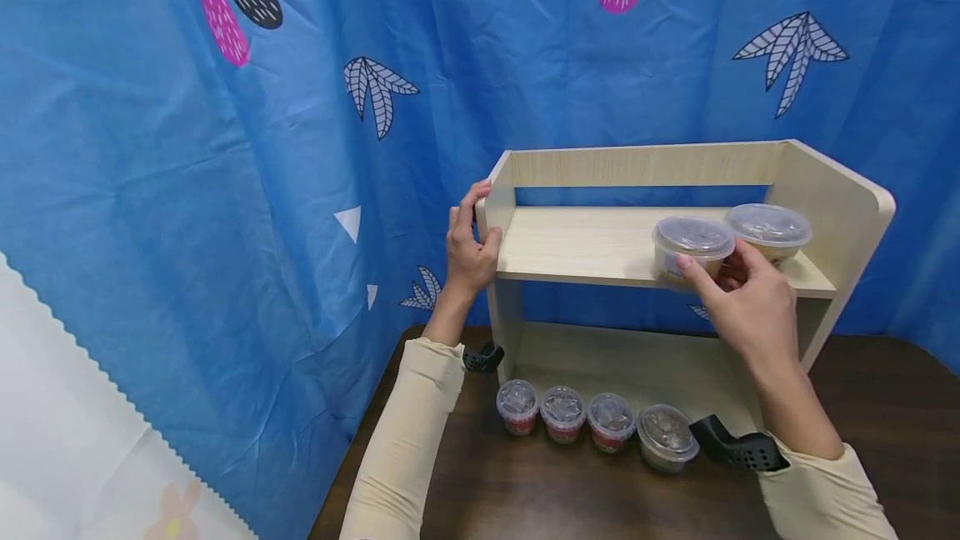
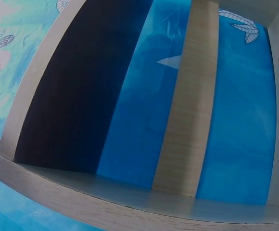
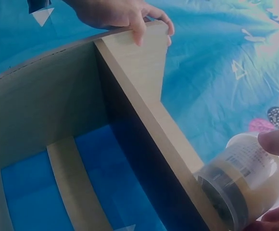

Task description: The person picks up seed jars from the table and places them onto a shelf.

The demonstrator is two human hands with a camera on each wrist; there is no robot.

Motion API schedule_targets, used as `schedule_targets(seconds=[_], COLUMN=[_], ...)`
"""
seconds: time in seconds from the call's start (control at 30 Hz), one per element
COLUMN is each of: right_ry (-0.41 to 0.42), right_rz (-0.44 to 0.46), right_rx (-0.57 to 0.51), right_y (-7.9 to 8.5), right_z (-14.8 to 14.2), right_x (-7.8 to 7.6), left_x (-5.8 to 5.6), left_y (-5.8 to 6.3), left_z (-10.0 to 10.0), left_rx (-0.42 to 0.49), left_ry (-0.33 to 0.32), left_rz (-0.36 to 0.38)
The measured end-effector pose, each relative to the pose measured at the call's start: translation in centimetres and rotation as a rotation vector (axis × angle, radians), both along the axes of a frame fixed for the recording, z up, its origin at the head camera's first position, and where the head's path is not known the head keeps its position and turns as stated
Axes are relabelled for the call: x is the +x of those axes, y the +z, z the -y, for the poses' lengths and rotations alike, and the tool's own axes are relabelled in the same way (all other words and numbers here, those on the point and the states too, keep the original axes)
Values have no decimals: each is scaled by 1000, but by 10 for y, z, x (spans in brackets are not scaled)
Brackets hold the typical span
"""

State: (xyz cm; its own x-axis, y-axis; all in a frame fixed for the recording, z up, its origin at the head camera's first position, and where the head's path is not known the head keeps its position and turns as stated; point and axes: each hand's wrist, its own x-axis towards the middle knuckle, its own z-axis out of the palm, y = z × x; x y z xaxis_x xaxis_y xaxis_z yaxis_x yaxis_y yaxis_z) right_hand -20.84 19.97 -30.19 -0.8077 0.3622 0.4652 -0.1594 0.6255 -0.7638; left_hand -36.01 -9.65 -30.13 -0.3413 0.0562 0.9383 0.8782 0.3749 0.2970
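- The right hand [image 1: 757, 302] is gripping a clear lidded tub [image 1: 692, 242] between thumb and fingers, at the front edge of the wooden shelf's [image 1: 832, 207] upper board [image 1: 581, 242], toward its right end; the tub is partly hiding the fingers.
- The tub's base is overlapping that edge, and I cannot tell whether it is touching the shelf; its label is blurring in the right wrist view.
- A second tub [image 1: 768, 223] is sitting on the shelf's upper board by the right panel [image 1: 847, 227], partly disappearing behind the right hand.
- The left hand [image 1: 474, 248] is gripping the front edge of the shelf's left panel [image 1: 497, 198].
- Three small cups [image 1: 563, 415] are lining up at the shelf's lower front, and a wider tub [image 1: 666, 437] is standing just right of them; their lids are obscuring the contents.
- Along the shelf's upper board, room is stretching from the left panel to the held tub, while the back rail [image 1: 652, 167] is bounding the rear.
- A blue curtain [image 1: 300, 148] is hanging behind the shelf and to its left.
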Motion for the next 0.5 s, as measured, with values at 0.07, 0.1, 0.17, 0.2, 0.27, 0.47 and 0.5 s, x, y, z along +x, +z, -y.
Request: schedule_targets(seconds=[0.07, 0.1, 0.17, 0.2, 0.27, 0.47, 0.5], right_ry=[10, 15, 21, 24, 30, 61, 63], right_rz=[10, 16, 24, 26, 27, 37, 44], right_rx=[15, 22, 40, 48, 60, 77, 81], right_y=[1, 2, 3, 4, 5, 7, 8], right_z=[0, 0, 1, 1, 2, 2, 2], right_x=[-1, -2, -3, -4, -6, -12, -13], left_x=[0, 0, 0, 0, 1, 1, 0], left_y=[0, 0, 1, 1, 1, 0, 0], left_z=[0, 0, 0, -1, -1, -1, -1], left_rx=[-1, -1, -1, 0, 2, 7, 7], left_ry=[1, 0, -2, -3, -4, 1, 2], left_rz=[-4, -6, -9, -9, -7, 3, 4])
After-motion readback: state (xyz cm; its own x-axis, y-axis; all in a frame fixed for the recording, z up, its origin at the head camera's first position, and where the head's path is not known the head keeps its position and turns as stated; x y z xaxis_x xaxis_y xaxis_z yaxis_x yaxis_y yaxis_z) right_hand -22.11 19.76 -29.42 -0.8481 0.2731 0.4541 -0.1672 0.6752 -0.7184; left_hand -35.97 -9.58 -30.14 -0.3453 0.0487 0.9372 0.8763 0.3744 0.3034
